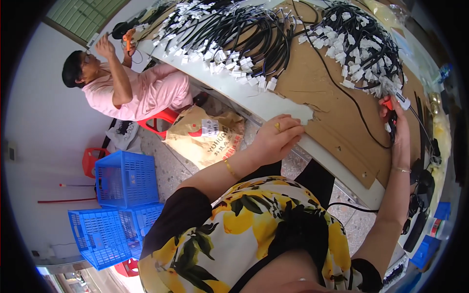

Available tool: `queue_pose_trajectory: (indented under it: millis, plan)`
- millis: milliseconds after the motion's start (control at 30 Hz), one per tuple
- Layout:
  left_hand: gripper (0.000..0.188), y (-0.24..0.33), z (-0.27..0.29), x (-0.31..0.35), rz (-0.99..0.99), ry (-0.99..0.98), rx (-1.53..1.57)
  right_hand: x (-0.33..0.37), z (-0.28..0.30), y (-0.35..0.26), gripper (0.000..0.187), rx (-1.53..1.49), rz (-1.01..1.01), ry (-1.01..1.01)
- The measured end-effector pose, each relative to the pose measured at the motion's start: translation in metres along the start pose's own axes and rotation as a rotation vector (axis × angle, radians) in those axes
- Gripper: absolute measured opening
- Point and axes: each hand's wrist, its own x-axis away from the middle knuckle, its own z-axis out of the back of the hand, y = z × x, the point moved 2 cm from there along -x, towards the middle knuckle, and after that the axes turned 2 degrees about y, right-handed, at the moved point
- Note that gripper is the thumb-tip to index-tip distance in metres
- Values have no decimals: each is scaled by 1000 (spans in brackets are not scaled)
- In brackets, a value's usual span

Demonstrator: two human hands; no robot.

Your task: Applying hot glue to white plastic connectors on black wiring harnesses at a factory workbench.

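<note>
blue crates [128, 178]: stacked on floor. paper sack [205, 139]: beside table [244, 95]. left hand [279, 136]: at table edge, fingers curled; grip cannot be determined. right hand [400, 119]: grasping orange-and-black hand tool [388, 104], located just beside black cables with white connectors [359, 63], at the table's right.

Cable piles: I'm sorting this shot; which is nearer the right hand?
The right pile, just beyond the right hand; the left pile lies farther off, across the cardboard.

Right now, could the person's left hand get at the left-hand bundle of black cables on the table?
Probably yes: the left hand is at the near edge of the table, and only bare surface seems to separate it from the bundle.
</note>
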Motion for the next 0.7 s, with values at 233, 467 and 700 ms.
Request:
queue_pose_trajectory:
  millis: [233, 467, 700]
  plan:
    - [25, 2, -10, 10, -123, 87, -138, 0, 3, 0, 24, 28, -13, -40]
    - [24, 2, -6, 10, -121, 107, -110, 3, 1, -1, 23, 44, 22, -9]
    - [18, -8, 17, 0, 67, 215, -5, -3, -1, 2, 23, 52, 17, -5]
